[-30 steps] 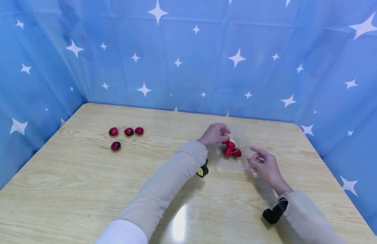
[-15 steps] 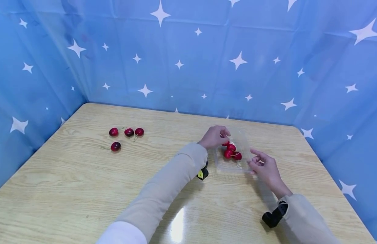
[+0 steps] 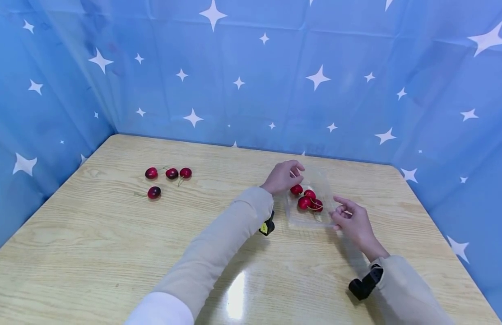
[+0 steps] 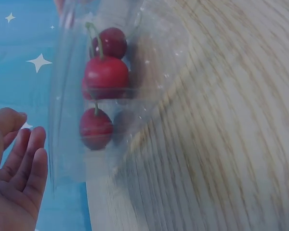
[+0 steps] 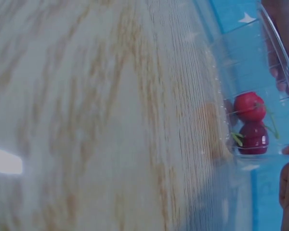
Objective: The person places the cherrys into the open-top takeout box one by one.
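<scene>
Pinching the clear box with the right hand, mostly cut off in its wrist view. Hanging the left hand loosely by 4 cherries inside, now showing the left 1 better than before.

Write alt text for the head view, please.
A person's left grip and right grip flank a clear container holding four cherries. Four more cherries lie at left on a wood-grain table, with a blue starry curtain behind.
</scene>
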Action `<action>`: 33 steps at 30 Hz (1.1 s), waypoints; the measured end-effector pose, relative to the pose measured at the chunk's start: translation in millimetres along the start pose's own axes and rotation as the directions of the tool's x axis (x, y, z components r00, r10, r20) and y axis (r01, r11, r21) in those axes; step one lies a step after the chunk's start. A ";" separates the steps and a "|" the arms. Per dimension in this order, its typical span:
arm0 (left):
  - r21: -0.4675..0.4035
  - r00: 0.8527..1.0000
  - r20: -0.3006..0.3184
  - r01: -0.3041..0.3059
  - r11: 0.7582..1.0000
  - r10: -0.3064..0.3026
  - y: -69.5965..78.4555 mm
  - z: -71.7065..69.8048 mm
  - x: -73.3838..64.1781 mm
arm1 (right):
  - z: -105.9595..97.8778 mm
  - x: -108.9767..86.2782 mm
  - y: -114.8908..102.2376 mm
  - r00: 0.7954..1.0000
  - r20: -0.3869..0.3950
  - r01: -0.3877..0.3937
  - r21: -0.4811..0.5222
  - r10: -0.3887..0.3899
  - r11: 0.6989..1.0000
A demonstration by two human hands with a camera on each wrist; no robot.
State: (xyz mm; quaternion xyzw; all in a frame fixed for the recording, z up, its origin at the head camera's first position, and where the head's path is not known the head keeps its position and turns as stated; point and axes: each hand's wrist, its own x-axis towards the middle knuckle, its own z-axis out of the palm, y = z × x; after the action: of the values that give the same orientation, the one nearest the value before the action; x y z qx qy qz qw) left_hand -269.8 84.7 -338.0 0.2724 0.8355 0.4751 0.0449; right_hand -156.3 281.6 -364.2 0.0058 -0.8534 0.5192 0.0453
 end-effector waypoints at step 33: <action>-0.064 0.982 -0.183 -0.067 0.996 0.054 -29.9 -97.4 -85.0 | 0.1 0.5 1.1 1.000 0.000 0.003 -0.024 -0.003 1.000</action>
State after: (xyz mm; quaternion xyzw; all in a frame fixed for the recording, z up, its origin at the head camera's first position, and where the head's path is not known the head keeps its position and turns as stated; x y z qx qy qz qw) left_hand -242.6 -44.5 -325.0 0.2515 0.8102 0.5282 -0.0364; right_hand -156.8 282.0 -365.2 0.0065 -0.8596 0.5088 0.0463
